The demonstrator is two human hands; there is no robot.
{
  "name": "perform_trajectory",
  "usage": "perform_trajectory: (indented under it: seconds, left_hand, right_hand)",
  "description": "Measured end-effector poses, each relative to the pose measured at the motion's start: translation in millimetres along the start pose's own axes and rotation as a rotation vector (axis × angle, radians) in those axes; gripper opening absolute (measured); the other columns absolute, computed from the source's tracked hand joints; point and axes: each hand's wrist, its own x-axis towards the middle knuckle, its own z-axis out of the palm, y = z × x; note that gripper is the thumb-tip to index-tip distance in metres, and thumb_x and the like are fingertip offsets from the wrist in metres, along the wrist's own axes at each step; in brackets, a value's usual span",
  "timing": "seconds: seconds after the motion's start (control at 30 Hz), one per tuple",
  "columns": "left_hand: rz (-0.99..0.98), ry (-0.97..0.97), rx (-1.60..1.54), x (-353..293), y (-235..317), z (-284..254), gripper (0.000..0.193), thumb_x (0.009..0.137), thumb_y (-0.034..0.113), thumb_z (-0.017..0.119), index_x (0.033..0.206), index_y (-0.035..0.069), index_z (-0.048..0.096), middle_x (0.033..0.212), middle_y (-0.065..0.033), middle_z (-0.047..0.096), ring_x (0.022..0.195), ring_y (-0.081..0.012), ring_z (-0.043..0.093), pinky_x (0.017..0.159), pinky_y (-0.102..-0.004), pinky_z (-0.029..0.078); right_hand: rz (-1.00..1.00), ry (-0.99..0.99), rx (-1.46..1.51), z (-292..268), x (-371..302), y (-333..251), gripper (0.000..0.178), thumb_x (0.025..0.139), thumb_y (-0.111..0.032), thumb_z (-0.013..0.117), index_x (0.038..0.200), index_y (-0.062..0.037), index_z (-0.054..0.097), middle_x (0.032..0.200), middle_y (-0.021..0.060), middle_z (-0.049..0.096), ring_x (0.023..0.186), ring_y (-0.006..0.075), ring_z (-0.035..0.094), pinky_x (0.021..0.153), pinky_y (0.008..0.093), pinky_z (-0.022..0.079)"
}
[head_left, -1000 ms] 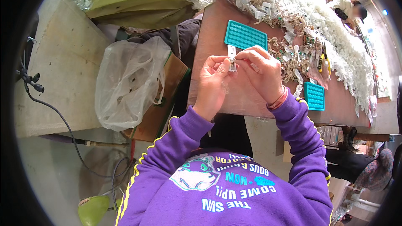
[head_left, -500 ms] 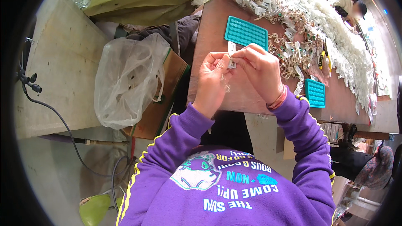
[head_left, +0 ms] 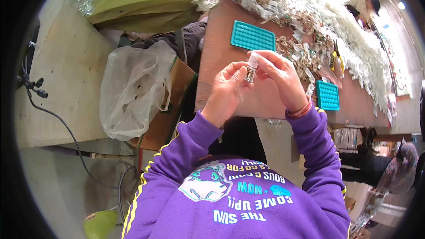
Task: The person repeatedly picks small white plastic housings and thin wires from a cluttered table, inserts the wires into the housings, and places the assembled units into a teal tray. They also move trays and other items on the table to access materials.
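Observation:
Between my two hands, above the table, is a small white battery box (head_left: 250, 75), its inside showing metallic parts. My left hand (head_left: 223, 90) pinches its left side between thumb and fingers, and a thin, pale wire hangs below that hand. My right hand (head_left: 279, 77) has thumb and fingers closed on the box's upper right, by a white flap-like part (head_left: 254, 58). Just beyond my hands lies a teal tray (head_left: 253, 36) with rows of small hollows. The fingers partly hide the box.
Tangled wires with small white boxes (head_left: 305, 53) heap up right of the tray, before a big pile of clear-white pieces (head_left: 349, 35). Yellow-handled pliers (head_left: 335, 59) and a second teal tray (head_left: 328, 96) lie right. A plastic bag (head_left: 130, 90) hangs left. Another person (head_left: 361, 6) sits far right.
The box has turned in my fingers, so its metallic inside now faces up. My right hand has shifted to its upper end. The whole view has moved slightly.

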Motion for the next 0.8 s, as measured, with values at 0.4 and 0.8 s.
perform_trajectory:
  seconds: [0.4,0.8]
  left_hand:
    - [-0.146,0.061,-0.197,-11.3,-10.6,36.4,0.022,0.103,0.024,0.049,0.114,0.007,0.058,0.097,0.0008,0.060,0.083,-0.0096,0.054,0.082,-0.0286,0.047]
    - [-0.325,-0.028,-0.409,-14.8,-33.2,26.8,0.023,0.102,0.020,0.051,0.118,0.005,0.058,0.114,-0.0055,0.062,0.105,-0.0144,0.059,0.093,-0.0327,0.050]
  right_hand:
    - [-0.956,0.186,-1.031,-8.1,-28.6,17.1,0.038,0.071,-0.011,0.076,0.109,-0.0093,0.069,0.097,0.0063,0.065,0.080,0.0245,0.066,0.069,0.0360,0.054]
    - [-1.006,0.105,-1.086,-29.0,-36.2,20.3,0.033,0.071,-0.013,0.078,0.100,-0.0034,0.067,0.088,0.0052,0.065,0.074,0.0223,0.066,0.064,0.0323,0.054]
